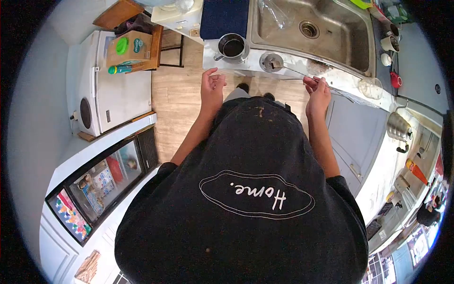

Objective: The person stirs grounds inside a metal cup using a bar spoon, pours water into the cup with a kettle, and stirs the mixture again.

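My right hand [318, 94] is closed on the handle end of a thin metal spoon [294, 71] at the counter's front edge. The spoon's other end is in a small clear glass [271, 62] with a little dark matter in it. My left hand [213, 87] is held up before the counter, fingers loosely curled and apart, with nothing in it. Just beyond it stands a metal cup [231, 47] with a handle and a dark inside, near the sink's left side.
Behind the glass is a steel sink [371, 52] with clear plastic in it. A dark blue mat [224, 19] lies left of the sink. Another clear glass [370, 88] and a metal kettle [399, 127] are on the right. A white appliance [123, 99] stands at the left.
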A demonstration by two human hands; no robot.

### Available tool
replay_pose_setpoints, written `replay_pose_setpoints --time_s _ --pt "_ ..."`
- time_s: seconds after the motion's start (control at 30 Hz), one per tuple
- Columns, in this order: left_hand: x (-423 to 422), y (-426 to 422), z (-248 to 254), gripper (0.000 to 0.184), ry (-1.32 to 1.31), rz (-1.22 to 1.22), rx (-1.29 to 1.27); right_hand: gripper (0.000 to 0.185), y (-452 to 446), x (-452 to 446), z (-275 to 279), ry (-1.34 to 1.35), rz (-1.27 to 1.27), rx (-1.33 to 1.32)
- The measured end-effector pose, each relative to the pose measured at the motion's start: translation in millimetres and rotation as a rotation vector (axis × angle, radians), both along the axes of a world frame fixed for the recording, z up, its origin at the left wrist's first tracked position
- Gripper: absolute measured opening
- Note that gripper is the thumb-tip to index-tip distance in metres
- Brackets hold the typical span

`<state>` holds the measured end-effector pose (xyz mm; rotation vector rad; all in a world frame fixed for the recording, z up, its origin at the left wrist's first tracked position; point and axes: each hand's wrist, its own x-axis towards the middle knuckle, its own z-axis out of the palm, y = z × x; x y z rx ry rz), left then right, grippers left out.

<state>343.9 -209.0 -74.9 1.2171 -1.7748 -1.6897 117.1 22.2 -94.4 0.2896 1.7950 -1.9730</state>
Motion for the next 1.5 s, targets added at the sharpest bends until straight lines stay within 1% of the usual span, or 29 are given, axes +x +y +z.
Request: replay_pose_setpoints --time_s 0.17,0.37,0.47,0.57,0.77,0.87,0.93,1.1,1.3,1.5 --pt "-0.8 3.4 -3.1 0.044 0.022 0.023 -0.024 0.034 1.1 -3.9 24.5 0.086 0.007 -0.041" --pt "-7.0 0.7 -1.2 0.048 0.118 0.056 -0.074 0.032 -15.0 -8.9 76.6 0.154 -0.002 -0.134" --pt "-10.7 -3.7 4.8 0.049 0.152 0.070 -0.082 0.031 -27.0 -10.6 99.2 0.179 0.004 -0.186" --pt "-17.0 -10.2 17.2 0.048 0.154 0.099 -0.039 0.031 -40.9 -9.9 112.4 0.205 0.029 -0.254" --pt "-22.0 -27.8 12.0 0.053 0.217 0.033 -0.077 0.030 -77.4 4.9 120.4 0.200 0.071 -0.295" --pt "-25.4 -37.3 17.8 0.052 0.183 -0.055 -0.042 0.031 -88.7 11.7 118.7 0.215 0.110 -0.223" --pt "-25.5 -42.3 13.4 0.042 0.176 -0.086 -0.047 0.031 -92.1 17.6 111.0 0.227 0.127 -0.204" --pt "-27.0 -56.2 5.4 0.031 0.171 -0.201 0.022 0.034 -99.7 31.1 100.1 0.244 0.142 -0.109" --pt "-25.3 -64.6 -1.0 0.026 0.195 -0.295 0.102 0.034 -108.1 38.0 88.7 0.317 0.193 0.007" --pt "-27.3 -68.2 -1.7 0.027 0.185 -0.371 0.081 0.034 -113.7 43.3 87.1 0.309 0.173 0.000"
